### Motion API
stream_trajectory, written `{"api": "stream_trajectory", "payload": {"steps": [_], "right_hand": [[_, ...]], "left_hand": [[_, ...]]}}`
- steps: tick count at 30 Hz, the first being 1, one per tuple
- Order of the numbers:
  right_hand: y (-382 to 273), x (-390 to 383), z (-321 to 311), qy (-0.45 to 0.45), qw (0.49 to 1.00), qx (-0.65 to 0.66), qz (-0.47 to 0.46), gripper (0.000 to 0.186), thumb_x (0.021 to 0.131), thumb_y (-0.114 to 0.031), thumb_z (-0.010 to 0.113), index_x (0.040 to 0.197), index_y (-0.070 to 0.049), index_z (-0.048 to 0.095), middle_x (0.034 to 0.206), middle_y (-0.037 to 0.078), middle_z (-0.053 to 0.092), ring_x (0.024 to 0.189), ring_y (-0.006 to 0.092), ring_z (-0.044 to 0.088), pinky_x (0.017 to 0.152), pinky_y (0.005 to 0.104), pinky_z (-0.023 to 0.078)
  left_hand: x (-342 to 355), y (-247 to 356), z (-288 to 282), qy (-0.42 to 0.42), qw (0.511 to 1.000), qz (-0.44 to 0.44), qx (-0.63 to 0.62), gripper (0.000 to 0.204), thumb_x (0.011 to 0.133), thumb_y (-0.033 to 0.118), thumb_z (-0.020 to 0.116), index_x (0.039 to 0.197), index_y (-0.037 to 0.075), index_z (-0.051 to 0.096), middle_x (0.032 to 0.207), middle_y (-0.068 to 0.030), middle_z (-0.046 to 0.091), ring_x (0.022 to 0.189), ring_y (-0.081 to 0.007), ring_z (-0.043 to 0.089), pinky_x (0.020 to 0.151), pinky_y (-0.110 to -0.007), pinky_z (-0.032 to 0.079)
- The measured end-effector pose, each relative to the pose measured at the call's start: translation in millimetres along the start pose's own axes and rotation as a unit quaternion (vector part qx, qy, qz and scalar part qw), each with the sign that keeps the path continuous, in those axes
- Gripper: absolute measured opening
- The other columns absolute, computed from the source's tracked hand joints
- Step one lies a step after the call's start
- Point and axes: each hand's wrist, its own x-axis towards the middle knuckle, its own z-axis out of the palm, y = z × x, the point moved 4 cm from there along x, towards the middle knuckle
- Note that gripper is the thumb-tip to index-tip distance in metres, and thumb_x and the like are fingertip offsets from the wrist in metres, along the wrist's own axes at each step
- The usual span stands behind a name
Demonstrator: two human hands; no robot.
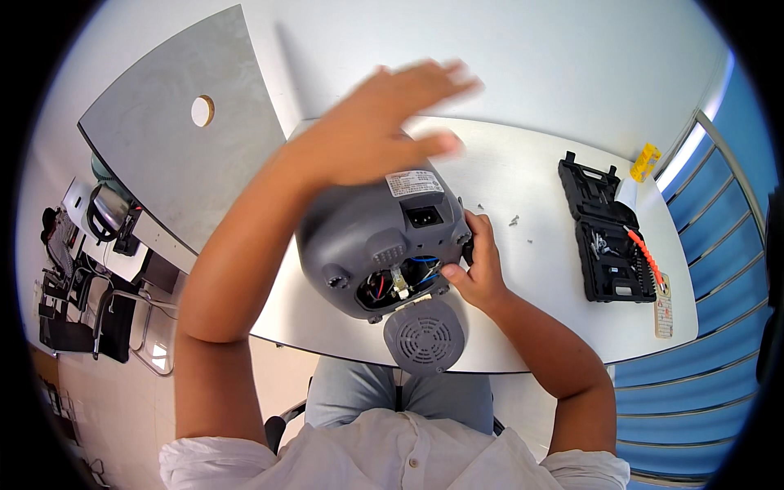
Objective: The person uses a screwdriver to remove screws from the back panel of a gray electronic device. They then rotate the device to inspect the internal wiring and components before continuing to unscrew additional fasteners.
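A dark grey rounded appliance [351, 237] lies on the white desk [531, 318], with a power socket, a label and an opening showing coloured wires [380, 286]. A round vented grey cover [423, 335] hangs below the opening at the desk's front edge. My left hand [392, 122] is raised over the appliance's top, motion-blurred, fingers spread and holding nothing. My right hand [478, 269] grips the appliance's right side, thumb beside the opening. Several small screws [513, 220] lie to the right.
An open black toolkit [612, 282] lies right, beside an orange flexible tool [645, 253], a phone [663, 322] and a yellow item [645, 163]. A metal railing [719, 204] borders the right. A grey panel [163, 163] stands left; behind it are a kettle [110, 212] and chairs [110, 318].
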Motion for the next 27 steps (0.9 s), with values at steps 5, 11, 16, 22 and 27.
{"api": "stream_trajectory", "payload": {"steps": [5, 11, 16, 22, 27], "right_hand": [[-3, 3, 7, -0.003, 0.999, 0.031, 0.010, 0.082, 0.079, -0.048, 0.068, 0.136, 0.002, 0.034, 0.103, 0.012, 0.044, 0.089, 0.0208, 0.051, 0.073, 0.0307, 0.048], [2, -2, 5, -0.006, 0.998, 0.056, 0.042, 0.085, 0.080, -0.050, 0.068, 0.136, 0.001, 0.033, 0.104, 0.011, 0.043, 0.091, 0.0192, 0.051, 0.073, 0.0298, 0.048], [14, -6, 7, -0.006, 0.996, 0.078, 0.052, 0.084, 0.081, -0.052, 0.067, 0.135, 0.002, 0.033, 0.103, 0.010, 0.043, 0.091, 0.0181, 0.050, 0.076, 0.0298, 0.046], [17, -6, 9, -0.011, 0.993, 0.107, 0.043, 0.083, 0.082, -0.049, 0.066, 0.136, 0.003, 0.030, 0.107, 0.011, 0.041, 0.095, 0.0183, 0.048, 0.077, 0.0297, 0.044], [13, -6, 8, -0.022, 0.994, 0.096, 0.045, 0.083, 0.083, -0.048, 0.066, 0.137, 0.003, 0.029, 0.108, 0.011, 0.040, 0.097, 0.0186, 0.048, 0.079, 0.0298, 0.044]], "left_hand": [[-84, -42, -18, 0.155, 0.964, -0.070, -0.202, 0.070, 0.090, 0.056, 0.047, 0.137, 0.004, 0.047, 0.145, -0.0150, 0.041, 0.135, -0.0298, 0.037, 0.112, -0.041, 0.025], [-157, -21, 19, 0.303, 0.943, -0.026, -0.137, 0.084, 0.091, 0.068, 0.026, 0.128, -0.002, 0.054, 0.138, -0.0233, 0.046, 0.131, -0.0346, 0.042, 0.111, -0.045, 0.024], [-145, 1, 26, 0.202, 0.973, -0.020, -0.112, 0.081, 0.085, 0.073, 0.031, 0.124, 0.008, 0.060, 0.131, -0.0145, 0.056, 0.128, -0.0353, 0.046, 0.110, -0.053, 0.021], [-142, 1, 24, 0.190, 0.976, -0.025, -0.103, 0.079, 0.081, 0.074, 0.039, 0.120, 0.009, 0.063, 0.129, -0.0121, 0.058, 0.126, -0.0348, 0.049, 0.108, -0.052, 0.025], [-143, 0, 25, 0.198, 0.975, -0.023, -0.101, 0.077, 0.081, 0.072, 0.041, 0.120, 0.009, 0.063, 0.128, -0.0119, 0.059, 0.125, -0.0343, 0.049, 0.107, -0.051, 0.026]]}}
